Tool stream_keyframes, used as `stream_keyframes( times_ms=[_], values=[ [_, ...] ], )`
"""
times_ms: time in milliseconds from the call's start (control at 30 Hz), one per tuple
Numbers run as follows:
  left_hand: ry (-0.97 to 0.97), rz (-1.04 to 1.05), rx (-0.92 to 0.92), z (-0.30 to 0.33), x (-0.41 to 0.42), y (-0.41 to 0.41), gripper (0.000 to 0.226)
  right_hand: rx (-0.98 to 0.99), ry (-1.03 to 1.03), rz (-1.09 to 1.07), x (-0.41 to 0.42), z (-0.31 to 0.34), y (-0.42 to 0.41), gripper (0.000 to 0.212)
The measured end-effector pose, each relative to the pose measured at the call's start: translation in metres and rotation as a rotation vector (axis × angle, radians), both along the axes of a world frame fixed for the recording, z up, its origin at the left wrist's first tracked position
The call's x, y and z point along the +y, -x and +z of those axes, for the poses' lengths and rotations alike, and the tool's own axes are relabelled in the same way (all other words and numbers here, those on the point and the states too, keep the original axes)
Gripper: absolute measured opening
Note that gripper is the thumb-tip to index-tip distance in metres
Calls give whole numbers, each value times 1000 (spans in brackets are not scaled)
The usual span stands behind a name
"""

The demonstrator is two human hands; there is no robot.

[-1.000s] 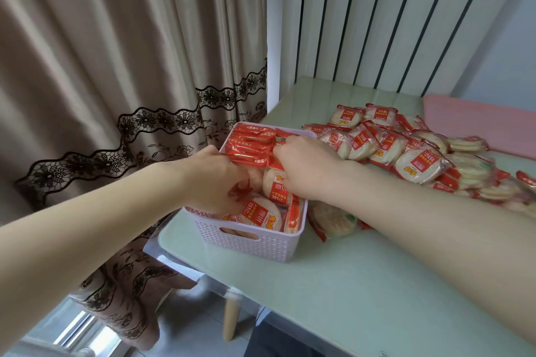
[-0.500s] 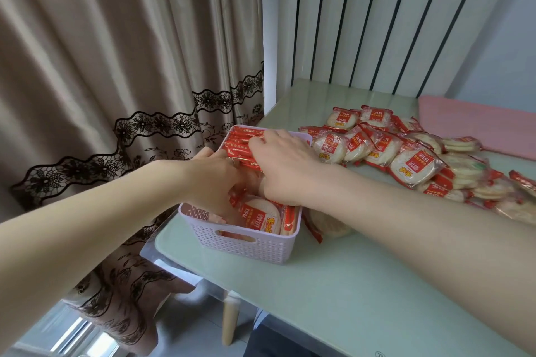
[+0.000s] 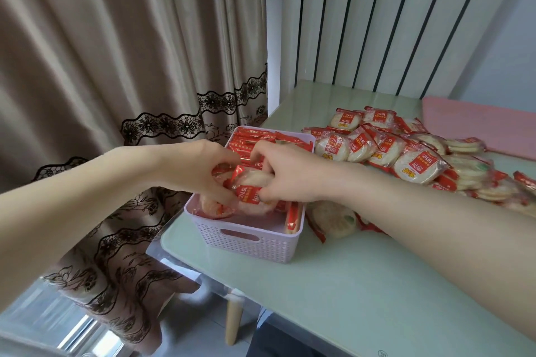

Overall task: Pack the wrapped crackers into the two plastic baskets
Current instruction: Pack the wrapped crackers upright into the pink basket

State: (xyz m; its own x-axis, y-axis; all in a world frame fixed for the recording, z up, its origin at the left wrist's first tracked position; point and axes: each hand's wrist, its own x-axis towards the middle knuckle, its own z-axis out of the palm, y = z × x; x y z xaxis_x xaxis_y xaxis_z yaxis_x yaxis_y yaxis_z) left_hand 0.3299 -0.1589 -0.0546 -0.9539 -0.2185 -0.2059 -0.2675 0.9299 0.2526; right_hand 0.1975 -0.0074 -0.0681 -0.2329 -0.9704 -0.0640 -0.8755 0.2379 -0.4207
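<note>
Head view looks down on a lilac plastic basket (image 3: 246, 243) at the near left corner of a pale green table (image 3: 362, 293), with both hands working inside it. The left hand (image 3: 200, 171) and the right hand (image 3: 290, 177) each have fingers curled round the same wrapped cracker packets (image 3: 251, 184), pinching them from opposite sides just above the basket's middle. More packets stand on edge in a tight row at the basket's far end, and one stands upright against its right wall. A loose pile of crackers (image 3: 406, 159) lies on the table just beside the basket, to the right.

The packets look light, with slick, crinkly film that could slide between fingers; the round crackers inside are likely brittle, so a gentle hold across the flat faces or by the sealed red ends seems wiser than squeezing the rim. Only one basket is in view.
</note>
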Motion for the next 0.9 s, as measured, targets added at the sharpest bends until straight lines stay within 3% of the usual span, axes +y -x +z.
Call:
stream_keyframes(
  times_ms=[100, 233, 600, 700, 800, 900],
  values=[
    [6, 8, -3, 3, -3, -3, 50, -57, 51, -36, 4, 9, 7, 48],
    [26, 4, 58, 0, -9, -8, 29, -85, 140, -129, 13, 17, 17, 51],
    [-39, 230, 429, 14, -15, -13, 34, -43, 278, -106, 15, 25, 18, 44],
    [-29, 296, 525, 16, -18, -11, 24, -49, 328, -99, 12, 23, 18, 40],
    [-177, 407, 551, 9, -18, -5, 23, -3, 324, -56, 8, 14, 16, 27],
    [-295, 440, 509, -3, -10, -1, 36, 181, 272, 56, 5, 0, 12, 14]
  ],
)
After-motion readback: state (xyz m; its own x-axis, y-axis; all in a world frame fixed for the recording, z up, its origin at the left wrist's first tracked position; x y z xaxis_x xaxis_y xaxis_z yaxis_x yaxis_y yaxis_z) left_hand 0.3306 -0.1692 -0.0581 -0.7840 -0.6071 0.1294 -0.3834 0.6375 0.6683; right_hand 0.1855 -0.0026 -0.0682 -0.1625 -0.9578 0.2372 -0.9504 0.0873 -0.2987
